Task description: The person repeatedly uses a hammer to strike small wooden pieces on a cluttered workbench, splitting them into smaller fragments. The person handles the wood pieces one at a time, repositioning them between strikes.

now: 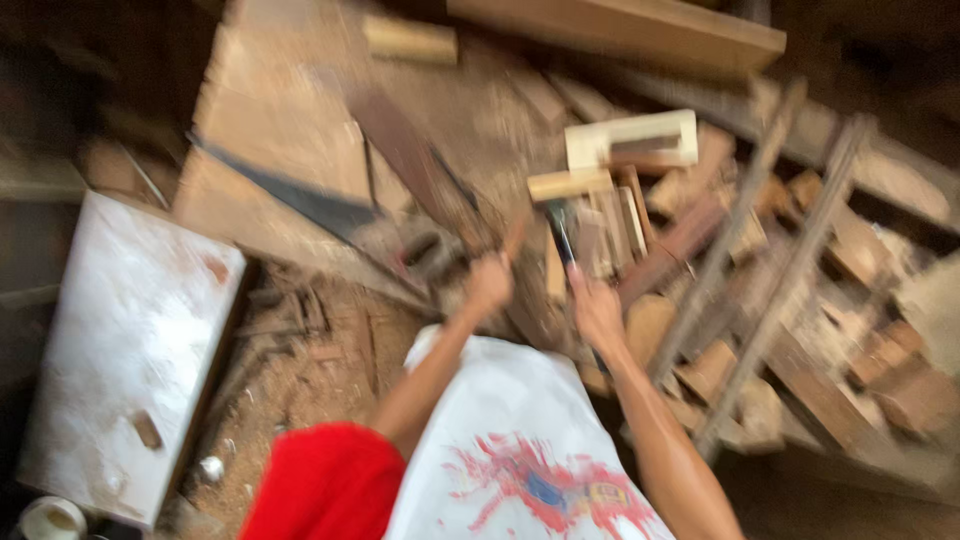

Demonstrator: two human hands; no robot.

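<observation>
The picture is blurred by motion. My left hand (487, 285) is closed around a thin wooden stick (514, 240) that points up and away from me. My right hand (597, 310) grips a slim dark tool (561, 235) with a bluish shaft; its kind is too blurred to tell. Both hands hover over a pile of wood offcuts (640, 220) on a dusty workbench (290, 110). Just left of my left hand lie two hand saws, one with a dark blade (300, 195) and one brownish (420, 170).
A pale rectangular wooden frame (632, 140) sits behind the offcuts. Long slats (760, 250) lean across more scrap blocks on the right. A thick plank (640, 30) lies at the back. A dusty white board (130, 340) and a white cup (50, 518) are at left.
</observation>
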